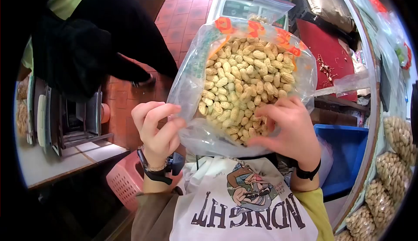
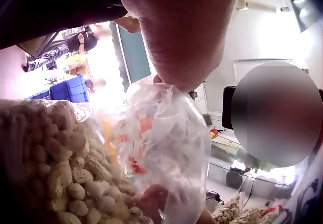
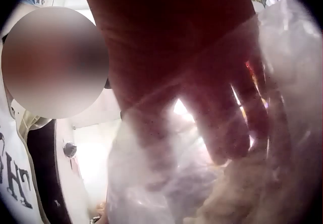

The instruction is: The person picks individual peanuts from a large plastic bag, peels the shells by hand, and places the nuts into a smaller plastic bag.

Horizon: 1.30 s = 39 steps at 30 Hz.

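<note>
A large clear plastic bag [image 1: 186, 94] with orange printing stands wide at the mouth before my body, full of unshelled peanuts [image 1: 244, 77]. My left hand [image 1: 156, 125] pinches the bag's rim on the left side. In the left wrist view the clear film [image 2: 176, 145] hangs down from that hand. My right hand [image 1: 287, 130] reaches in over the near right part of the peanuts, its thumb and fingers apart. Through the film in the right wrist view, the right fingers [image 3: 222, 128] point down toward the peanuts; their tips are partly hidden.
Behind the bag stands a scale [image 1: 244, 8] with a small bag on it. A red board [image 1: 324, 53] with scraps lies at right, above a blue bin [image 1: 344, 154]. Several bagged peanuts [image 1: 394, 171] line the right edge. A pink basket [image 1: 124, 180] and another person [image 1: 87, 45] are at left.
</note>
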{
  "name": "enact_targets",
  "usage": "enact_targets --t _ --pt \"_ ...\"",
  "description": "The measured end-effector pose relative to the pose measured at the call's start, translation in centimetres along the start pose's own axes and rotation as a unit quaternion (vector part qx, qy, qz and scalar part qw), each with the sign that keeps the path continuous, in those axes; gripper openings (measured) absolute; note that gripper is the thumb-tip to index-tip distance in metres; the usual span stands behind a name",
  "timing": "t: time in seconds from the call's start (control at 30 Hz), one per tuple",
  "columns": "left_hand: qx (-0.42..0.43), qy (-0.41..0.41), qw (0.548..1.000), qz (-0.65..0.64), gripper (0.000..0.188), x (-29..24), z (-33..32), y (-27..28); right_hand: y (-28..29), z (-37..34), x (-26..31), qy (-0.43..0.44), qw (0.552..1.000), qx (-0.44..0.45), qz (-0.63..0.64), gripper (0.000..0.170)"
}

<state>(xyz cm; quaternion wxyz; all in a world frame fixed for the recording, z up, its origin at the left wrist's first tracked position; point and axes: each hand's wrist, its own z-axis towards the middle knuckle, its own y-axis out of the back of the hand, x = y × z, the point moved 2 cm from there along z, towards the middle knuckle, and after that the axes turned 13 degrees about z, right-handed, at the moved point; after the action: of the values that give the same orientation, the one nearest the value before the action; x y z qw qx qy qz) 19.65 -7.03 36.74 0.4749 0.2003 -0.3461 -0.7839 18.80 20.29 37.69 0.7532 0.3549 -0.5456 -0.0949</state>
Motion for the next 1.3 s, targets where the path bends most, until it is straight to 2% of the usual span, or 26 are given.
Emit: enact_targets --t 0.1,0.13,0.2,0.23,0.37,0.43,0.47,0.53,0.57,0.63,0.67,0.73,0.77,0.8,0.83,0.93,1.07,1.17,1.2,1.27,1.3 --pt "-0.013 0.016 1.0 -0.02 0.016 -0.5 -0.3 -0.2 -0.2 -0.7 0.8 -0.015 0.995 0.097 -0.029 0.045" --pt "-0.019 0.018 0.999 -0.026 0.016 -0.6 -0.3 -0.4 -0.7 -1.0 0.9 -0.019 0.995 0.096 -0.03 0.045" --pt "-0.026 0.029 0.998 -0.042 0.016 -0.9 -0.4 -0.7 -1.9 -1.3 1.3 0.031 0.99 0.133 -0.037 0.044" --pt "-0.034 0.041 0.997 -0.052 0.015 -1.0 -0.5 -0.8 -2.0 -1.4 1.9 0.005 0.978 0.208 -0.025 0.038" --pt "-0.018 0.048 0.996 -0.074 0.02 -1.8 0.0 -0.3 -4.2 -1.4 1.8 0.058 0.979 0.196 0.017 0.032" --pt "0.057 0.028 0.992 -0.105 0.034 -3.3 1.3 1.0 -5.3 -1.1 1.5 0.107 0.974 0.2 -0.02 0.029" --pt "0.058 0.028 0.992 -0.106 0.034 -3.4 2.2 2.0 -6.1 -1.1 1.0 0.105 0.974 0.2 -0.021 0.029" --pt "0.26 -0.11 0.939 -0.195 0.045 -4.4 3.1 2.9 -7.2 -0.9 0.3 0.186 0.96 0.159 -0.136 0.033" --pt "0.258 -0.109 0.94 -0.196 0.045 -4.7 2.7 2.8 -7.0 -0.8 0.1 0.186 0.96 0.16 -0.137 0.033" --pt "0.28 -0.173 0.941 -0.077 0.049 -5.2 1.5 2.2 -6.1 0.1 0.0 0.212 0.947 0.115 -0.211 0.032" --pt "0.279 -0.172 0.942 -0.076 0.049 -4.8 1.2 2.2 -5.5 0.7 0.0 0.214 0.946 0.116 -0.212 0.032" --pt "0.31 -0.202 0.927 -0.062 0.047 -3.8 0.7 2.4 -3.9 2.4 -0.4 0.158 0.954 0.142 -0.211 0.043" --pt "0.275 -0.196 0.937 -0.086 0.043 -3.5 0.9 2.6 -3.0 3.4 -0.6 0.142 0.951 0.128 -0.241 0.044" --pt "0.275 -0.197 0.937 -0.086 0.043 -3.5 1.0 2.8 -2.1 4.5 -1.3 0.124 0.948 0.114 -0.271 0.046" --pt "0.254 -0.19 0.943 -0.101 0.042 -3.4 1.1 3.1 -1.3 5.7 -2.3 0.137 0.955 0.09 -0.249 0.046" --pt "0.213 -0.175 0.952 -0.133 0.04 -3.7 0.8 3.3 0.3 7.0 -3.5 0.136 0.972 0.128 -0.139 0.046" --pt "0.181 -0.156 0.953 -0.184 0.044 -4.2 0.5 3.3 -0.5 5.6 -1.6 0.136 0.972 0.105 -0.159 0.045" --pt "0.152 -0.162 0.956 -0.191 0.042 -4.5 0.1 3.0 -1.9 4.7 0.9 0.123 0.963 0.186 -0.152 0.037" --pt "0.155 -0.163 0.955 -0.193 0.042 -4.5 0.2 3.0 -2.3 4.2 0.7 0.12 0.964 0.187 -0.149 0.037" --pt "0.175 -0.184 0.944 -0.211 0.04 -4.6 0.5 3.3 -4.1 2.6 -0.3 0.163 0.917 0.365 -0.002 0.034" --pt "0.177 -0.186 0.942 -0.214 0.04 -4.7 0.7 3.5 -4.3 2.4 -1.0 0.169 0.914 0.369 -0.015 0.031"
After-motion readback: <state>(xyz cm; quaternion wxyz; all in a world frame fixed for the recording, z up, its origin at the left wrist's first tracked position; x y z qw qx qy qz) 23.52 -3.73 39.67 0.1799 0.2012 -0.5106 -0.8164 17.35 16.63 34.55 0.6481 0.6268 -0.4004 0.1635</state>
